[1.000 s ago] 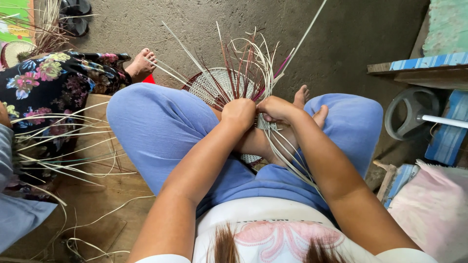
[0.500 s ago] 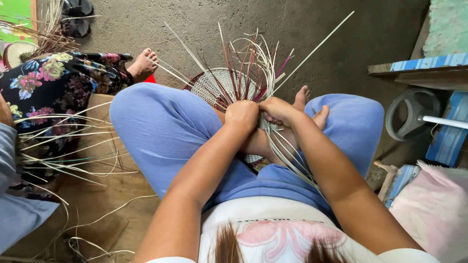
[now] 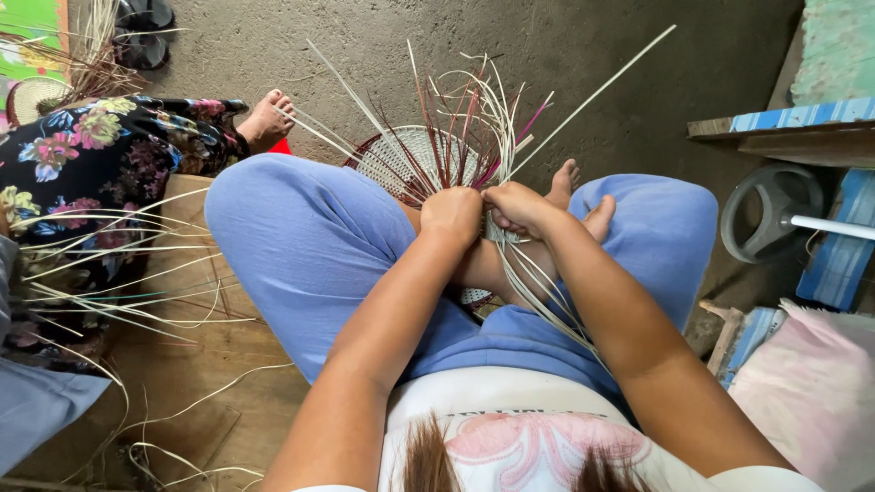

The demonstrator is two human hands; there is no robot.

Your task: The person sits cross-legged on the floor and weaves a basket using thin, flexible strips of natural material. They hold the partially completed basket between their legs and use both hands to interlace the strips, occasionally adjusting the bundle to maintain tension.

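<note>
Half-woven basket (image 3: 415, 164) resting between the crossed knees. Left hand (image 3: 453, 214) is closed, pinning the rim strips; right hand (image 3: 515, 202) pinches a pale weaving strip (image 3: 592, 96). Good practice, arguably: keep the left grip firm while drawing each strip taut.

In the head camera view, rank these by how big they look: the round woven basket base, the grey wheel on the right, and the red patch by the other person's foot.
1. Woven basket base, partly hidden by the hands and strips.
2. Grey wheel; the gap is modest, so this order is unsure.
3. Red patch, clearly smallest, mostly hidden behind the knee.
</note>
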